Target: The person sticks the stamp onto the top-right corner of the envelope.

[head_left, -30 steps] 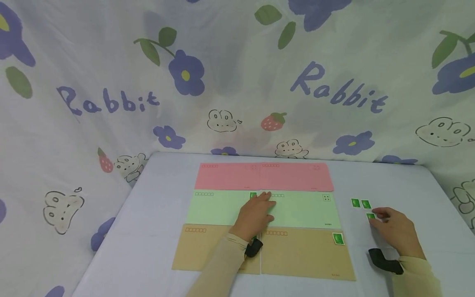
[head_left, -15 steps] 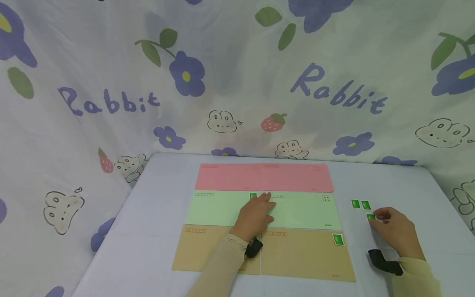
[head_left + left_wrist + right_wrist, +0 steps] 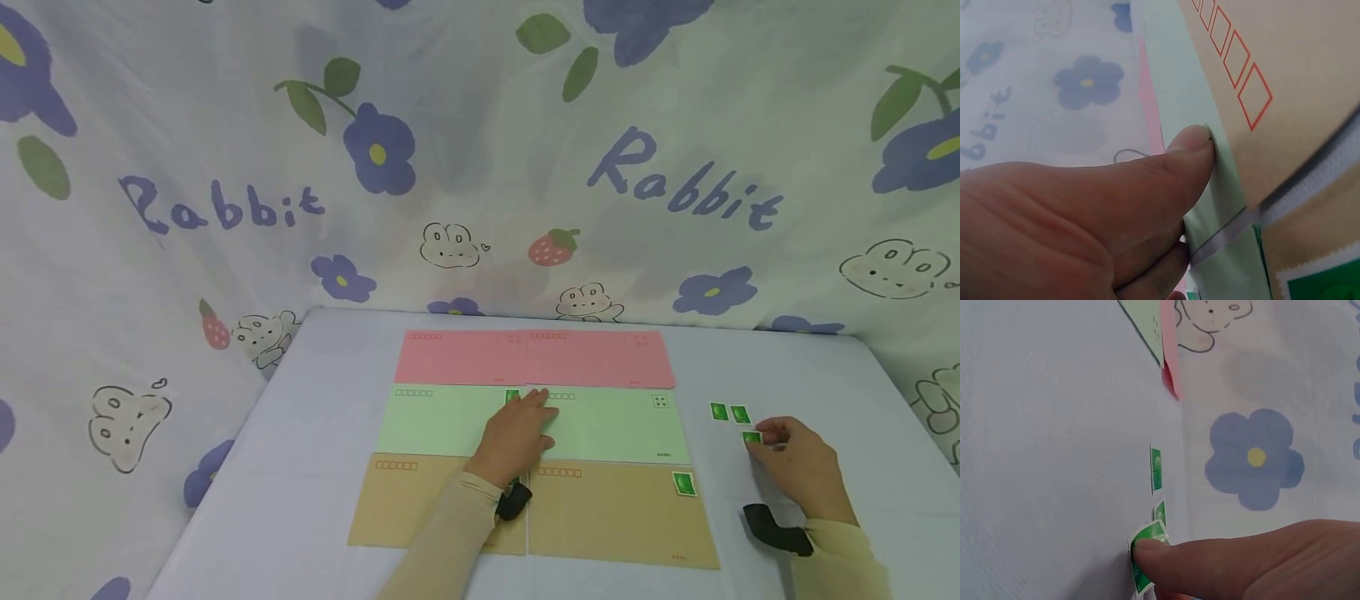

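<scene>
Pinching a green stamp between thumb and fingers, my right hand is toward the right edge of the surface. Two loose stamps lie near it, a little closer to the far edge. My left hand, its fingers loosely spread, rests on the green envelopes, between the pink envelopes near the far edge and the brown envelopes toward the near edge.
</scene>
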A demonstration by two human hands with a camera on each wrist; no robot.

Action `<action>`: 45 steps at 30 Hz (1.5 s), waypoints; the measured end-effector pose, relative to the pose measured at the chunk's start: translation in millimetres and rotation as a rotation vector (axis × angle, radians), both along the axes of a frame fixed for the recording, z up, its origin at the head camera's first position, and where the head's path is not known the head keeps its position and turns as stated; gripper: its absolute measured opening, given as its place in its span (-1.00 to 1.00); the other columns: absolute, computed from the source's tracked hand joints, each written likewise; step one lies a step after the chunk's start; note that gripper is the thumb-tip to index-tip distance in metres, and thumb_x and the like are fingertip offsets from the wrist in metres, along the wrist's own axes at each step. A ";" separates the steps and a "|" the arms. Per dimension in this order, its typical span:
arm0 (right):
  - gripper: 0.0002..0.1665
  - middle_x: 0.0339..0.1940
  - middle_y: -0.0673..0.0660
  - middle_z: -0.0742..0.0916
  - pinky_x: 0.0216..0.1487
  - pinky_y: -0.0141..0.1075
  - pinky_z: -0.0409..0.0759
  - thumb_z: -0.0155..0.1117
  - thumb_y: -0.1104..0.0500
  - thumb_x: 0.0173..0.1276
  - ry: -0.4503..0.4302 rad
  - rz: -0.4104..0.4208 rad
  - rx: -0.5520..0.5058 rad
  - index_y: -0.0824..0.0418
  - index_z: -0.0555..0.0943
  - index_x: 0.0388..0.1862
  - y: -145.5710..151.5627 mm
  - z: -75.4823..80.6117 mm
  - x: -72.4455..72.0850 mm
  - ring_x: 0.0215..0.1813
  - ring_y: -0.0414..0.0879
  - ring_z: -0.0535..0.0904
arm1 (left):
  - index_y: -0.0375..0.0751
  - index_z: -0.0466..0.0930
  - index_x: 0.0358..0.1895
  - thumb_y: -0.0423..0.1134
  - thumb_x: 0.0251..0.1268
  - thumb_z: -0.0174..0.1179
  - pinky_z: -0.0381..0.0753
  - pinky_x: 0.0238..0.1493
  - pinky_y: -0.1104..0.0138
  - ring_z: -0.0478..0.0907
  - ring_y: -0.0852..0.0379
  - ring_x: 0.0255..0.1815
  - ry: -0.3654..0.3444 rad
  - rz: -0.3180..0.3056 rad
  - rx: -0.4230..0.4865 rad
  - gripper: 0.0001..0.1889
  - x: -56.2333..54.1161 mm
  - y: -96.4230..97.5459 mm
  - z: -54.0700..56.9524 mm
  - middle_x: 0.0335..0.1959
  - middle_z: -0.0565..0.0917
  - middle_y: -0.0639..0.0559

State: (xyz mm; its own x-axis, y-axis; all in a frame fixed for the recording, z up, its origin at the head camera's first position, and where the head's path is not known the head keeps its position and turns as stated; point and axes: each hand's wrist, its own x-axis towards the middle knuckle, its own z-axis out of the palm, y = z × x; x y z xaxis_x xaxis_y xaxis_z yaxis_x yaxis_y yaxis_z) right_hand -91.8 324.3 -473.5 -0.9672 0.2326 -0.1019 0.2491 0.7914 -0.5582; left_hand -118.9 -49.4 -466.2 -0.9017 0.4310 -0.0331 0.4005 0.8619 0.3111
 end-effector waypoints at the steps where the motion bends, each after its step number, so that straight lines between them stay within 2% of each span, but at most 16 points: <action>1: -0.59 -0.14 0.44 0.63 -0.39 -0.29 0.46 0.27 0.23 0.35 0.003 0.001 0.004 0.52 0.48 0.03 -0.2 -0.5 0.1 -0.11 0.28 0.58 | -0.13 0.61 0.28 -0.18 0.29 0.37 0.20 0.53 0.20 0.29 0.05 0.51 0.002 -0.002 0.000 -0.52 -0.4 0.1 -0.5 0.47 0.41 -0.07; 9: -0.64 -0.11 0.47 0.62 -0.20 0.02 0.53 0.06 0.31 0.39 -0.018 -0.034 0.018 0.53 0.48 0.06 -1.7 -3.1 -1.8 -0.10 0.29 0.55 | -0.13 0.61 0.29 -0.17 0.30 0.37 0.20 0.53 0.22 0.28 0.06 0.51 -0.005 -0.003 -0.011 -0.52 -0.7 0.8 0.9 0.47 0.41 -0.06; 17: -0.61 -0.08 0.47 0.61 -0.26 -0.07 0.52 0.00 0.24 0.48 -0.049 -0.034 0.003 0.53 0.48 0.11 -0.5 -1.6 -2.5 -0.11 0.26 0.53 | -0.13 0.62 0.27 -0.17 0.27 0.40 0.24 0.51 0.21 0.32 0.04 0.49 0.020 -0.012 -0.008 -0.51 -1.5 0.1 0.4 0.45 0.43 -0.07; 24: -0.62 -0.13 0.43 0.62 -0.32 -0.20 0.43 0.00 0.23 0.50 -0.011 -0.010 0.017 0.52 0.51 0.08 -0.3 -1.5 -2.2 -0.15 0.22 0.52 | -0.13 0.63 0.27 -0.18 0.26 0.40 0.24 0.51 0.20 0.32 0.02 0.49 0.015 -0.008 -0.001 -0.51 -2.9 0.2 -0.1 0.45 0.43 -0.07; 39: -0.58 -0.06 0.46 0.60 -0.30 -0.18 0.43 -0.03 0.18 0.53 -0.055 -0.063 -0.019 0.51 0.48 0.13 -4.3 7.2 -3.7 -0.09 0.25 0.50 | -0.12 0.61 0.29 -0.17 0.27 0.39 0.22 0.52 0.21 0.30 0.03 0.50 -0.001 -0.003 -0.007 -0.50 -2.0 -0.4 0.3 0.47 0.41 -0.07; 45: -0.58 -0.09 0.44 0.60 -0.30 -0.18 0.42 -0.02 0.18 0.53 -0.046 -0.070 -0.016 0.51 0.49 0.12 -6.3 9.1 -2.9 -0.10 0.24 0.49 | -0.14 0.62 0.28 -0.18 0.26 0.39 0.24 0.51 0.18 0.30 0.01 0.50 0.001 -0.005 0.010 -0.50 -0.9 -0.6 0.8 0.46 0.41 -0.09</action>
State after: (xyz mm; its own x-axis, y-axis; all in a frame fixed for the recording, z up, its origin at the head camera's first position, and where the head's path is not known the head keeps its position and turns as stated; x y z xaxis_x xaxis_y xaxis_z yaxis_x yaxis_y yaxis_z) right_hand -94.6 318.0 -464.4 -0.9429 0.2972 -0.1502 0.3290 0.7621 -0.5577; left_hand -119.8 -50.0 -465.4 -0.8997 0.4357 -0.0284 0.4049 0.8569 0.3190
